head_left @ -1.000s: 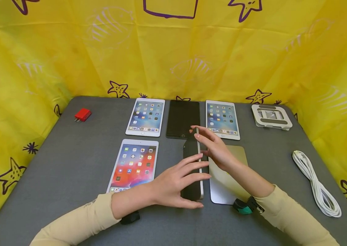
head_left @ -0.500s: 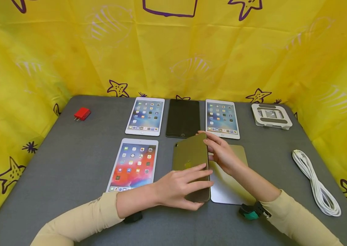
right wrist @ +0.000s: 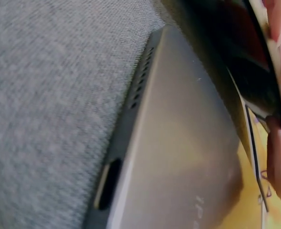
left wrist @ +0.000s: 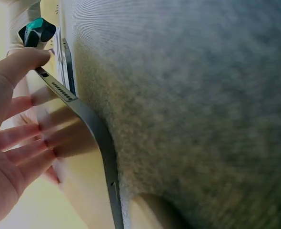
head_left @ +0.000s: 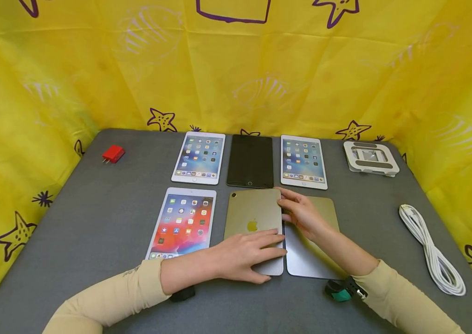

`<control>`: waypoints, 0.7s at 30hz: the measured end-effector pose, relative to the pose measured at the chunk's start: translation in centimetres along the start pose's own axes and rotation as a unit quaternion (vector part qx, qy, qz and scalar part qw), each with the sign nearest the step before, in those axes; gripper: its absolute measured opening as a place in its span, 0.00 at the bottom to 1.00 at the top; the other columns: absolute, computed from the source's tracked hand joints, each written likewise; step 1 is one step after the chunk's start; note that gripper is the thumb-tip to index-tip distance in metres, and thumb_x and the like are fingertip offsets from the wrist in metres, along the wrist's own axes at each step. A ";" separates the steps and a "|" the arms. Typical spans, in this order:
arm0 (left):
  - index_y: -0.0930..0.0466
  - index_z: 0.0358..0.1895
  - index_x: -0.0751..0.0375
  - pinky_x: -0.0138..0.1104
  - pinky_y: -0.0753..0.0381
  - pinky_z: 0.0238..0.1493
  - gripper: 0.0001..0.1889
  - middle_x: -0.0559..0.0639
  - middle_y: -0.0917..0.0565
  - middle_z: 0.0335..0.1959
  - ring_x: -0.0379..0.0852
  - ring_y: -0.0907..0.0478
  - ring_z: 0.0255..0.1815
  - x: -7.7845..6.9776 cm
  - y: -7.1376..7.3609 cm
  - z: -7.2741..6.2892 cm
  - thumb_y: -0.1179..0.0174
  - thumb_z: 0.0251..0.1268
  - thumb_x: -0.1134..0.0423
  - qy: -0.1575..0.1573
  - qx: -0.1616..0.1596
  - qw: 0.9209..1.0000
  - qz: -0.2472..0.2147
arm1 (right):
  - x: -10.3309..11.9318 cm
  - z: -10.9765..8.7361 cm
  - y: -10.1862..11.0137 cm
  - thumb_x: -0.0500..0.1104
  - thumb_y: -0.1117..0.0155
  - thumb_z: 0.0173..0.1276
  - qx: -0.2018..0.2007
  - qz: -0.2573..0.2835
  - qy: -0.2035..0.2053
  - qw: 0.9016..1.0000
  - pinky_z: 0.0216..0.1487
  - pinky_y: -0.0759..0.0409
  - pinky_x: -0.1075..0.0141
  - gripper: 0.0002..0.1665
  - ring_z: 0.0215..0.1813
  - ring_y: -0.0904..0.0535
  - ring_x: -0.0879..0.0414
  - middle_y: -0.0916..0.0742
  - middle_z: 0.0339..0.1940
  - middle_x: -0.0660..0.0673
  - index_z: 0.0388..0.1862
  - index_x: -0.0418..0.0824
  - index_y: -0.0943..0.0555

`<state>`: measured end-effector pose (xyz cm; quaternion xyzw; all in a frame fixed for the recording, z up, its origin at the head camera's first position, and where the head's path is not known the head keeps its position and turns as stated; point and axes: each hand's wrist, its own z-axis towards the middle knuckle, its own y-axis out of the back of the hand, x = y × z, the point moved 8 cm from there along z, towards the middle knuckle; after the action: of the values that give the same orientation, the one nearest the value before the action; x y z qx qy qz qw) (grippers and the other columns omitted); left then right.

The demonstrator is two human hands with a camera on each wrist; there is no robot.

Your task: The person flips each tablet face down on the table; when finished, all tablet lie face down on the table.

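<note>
A gold-backed tablet [head_left: 242,208] lies screen down and tilted, its right long edge raised, in the middle of the head view. My left hand [head_left: 244,257] rests straight fingers across its back; the left wrist view shows the thumb [left wrist: 33,59] at the port end. Near the upper right corner my right hand [head_left: 302,215] pinches the raised edge. In the right wrist view the tablet's dark screen [right wrist: 235,43] faces down. A second gold-backed tablet [head_left: 308,253] lies flat just right of it, partly under my right forearm.
Beyond lie a white tablet [head_left: 199,157], a black tablet [head_left: 250,161] and another white tablet [head_left: 303,161]. One more white tablet [head_left: 181,222] is at the left. A red charger [head_left: 113,153], a white folding stand [head_left: 371,158] and a coiled white cable [head_left: 432,250] sit on the grey table [head_left: 93,222].
The held tablet has turned from standing on its long edge to leaning left, nearly flat, its gold back now facing up. Both hands have come lower with it.
</note>
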<state>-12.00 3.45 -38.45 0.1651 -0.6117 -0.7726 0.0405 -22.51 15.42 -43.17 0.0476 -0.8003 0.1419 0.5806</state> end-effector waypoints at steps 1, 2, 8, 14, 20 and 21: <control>0.28 0.67 0.53 0.37 0.31 0.65 0.31 0.54 0.32 0.71 0.50 0.40 0.74 0.1 -0.2 0.0 0.37 0.62 0.46 0.008 0.015 1.000 -0.004 | -0.1 0.0 0.1 0.33 0.53 0.76 -0.004 -0.003 -0.004 1.000 0.47 0.19 0.67 0.32 0.48 0.20 0.60 0.29 0.68 0.33 0.76 0.31 0.45; 0.29 0.68 0.52 0.37 0.33 0.66 0.31 0.54 0.33 0.72 0.50 0.41 0.74 0.3 -0.4 -0.1 0.37 0.63 0.46 0.016 0.030 0.999 -0.008 | -0.3 0.1 0.1 0.32 0.53 0.75 -0.008 -0.006 -0.008 1.000 0.48 0.19 0.67 0.32 0.50 0.20 0.59 0.31 0.69 0.31 0.76 0.31 0.45; 0.33 0.72 0.49 0.35 0.38 0.69 0.35 0.51 0.36 0.73 0.46 0.44 0.75 1.2 -1.1 -0.7 0.37 0.62 0.43 0.060 0.089 0.994 0.000 | -0.5 0.1 0.2 0.31 0.53 0.73 -0.017 -0.030 -0.024 0.999 0.58 0.24 0.62 0.34 0.66 0.31 0.48 0.38 0.75 0.31 0.76 0.31 0.47; 0.33 0.72 0.46 0.37 0.40 0.70 0.38 0.49 0.37 0.74 0.46 0.45 0.75 2.3 -1.3 -1.8 0.36 0.59 0.40 0.100 0.107 0.989 -0.016 | -0.5 -0.3 -0.2 0.33 0.52 0.73 -0.014 -0.046 -0.042 0.998 0.70 0.41 0.50 0.37 0.76 0.47 0.41 0.47 0.78 0.30 0.77 0.29 0.52; 0.35 0.73 0.42 0.55 0.47 0.71 0.39 0.45 0.38 0.75 0.47 0.48 0.77 3.0 -1.6 -2.5 0.36 0.58 0.37 0.118 0.120 0.985 -0.027 | -0.4 -0.6 -0.8 0.34 0.54 0.74 0.010 -0.053 -0.043 0.998 0.74 0.50 0.50 0.39 0.78 0.55 0.40 0.52 0.78 0.29 0.76 0.26 0.58; 0.35 0.73 0.41 0.60 0.48 0.70 0.39 0.44 0.39 0.75 0.47 0.49 0.77 3.1 -1.6 -2.6 0.37 0.58 0.37 0.122 0.122 0.985 -0.031 | -0.3 -0.6 -0.9 0.34 0.54 0.74 0.015 -0.053 -0.041 0.998 0.74 0.51 0.51 0.39 0.78 0.56 0.40 0.53 0.78 0.29 0.76 0.25 0.58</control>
<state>-13.95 0.64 -41.16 0.2810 -0.6861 -0.6674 0.0702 -21.63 14.73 -43.14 0.1045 -0.8176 0.1204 0.5533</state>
